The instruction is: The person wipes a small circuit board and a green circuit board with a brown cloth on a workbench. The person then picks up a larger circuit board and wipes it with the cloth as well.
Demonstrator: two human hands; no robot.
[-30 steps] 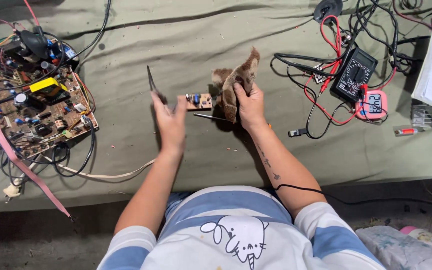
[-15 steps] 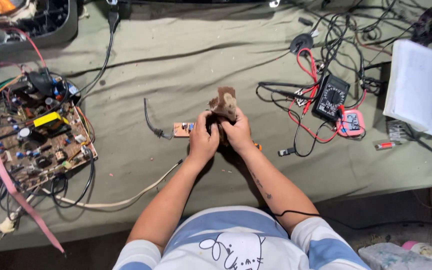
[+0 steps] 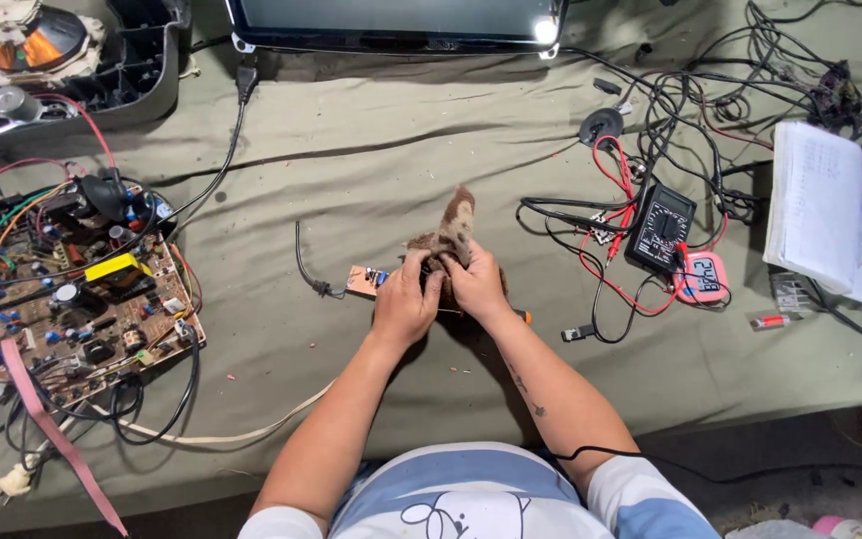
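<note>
Both hands grip a brown rag: left hand [image 3: 403, 302] and right hand [image 3: 475, 287] meet, fingers curled tight round its lower end. The rag [image 3: 454, 230] stands up, pointing far. A small circuit board [image 3: 365, 280] lies just left, nearer the left hand.

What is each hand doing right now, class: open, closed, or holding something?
Left hand: fingers closed on the brown rag.
Right hand: fingers closed on the same brown rag, close to the left hand.
</note>
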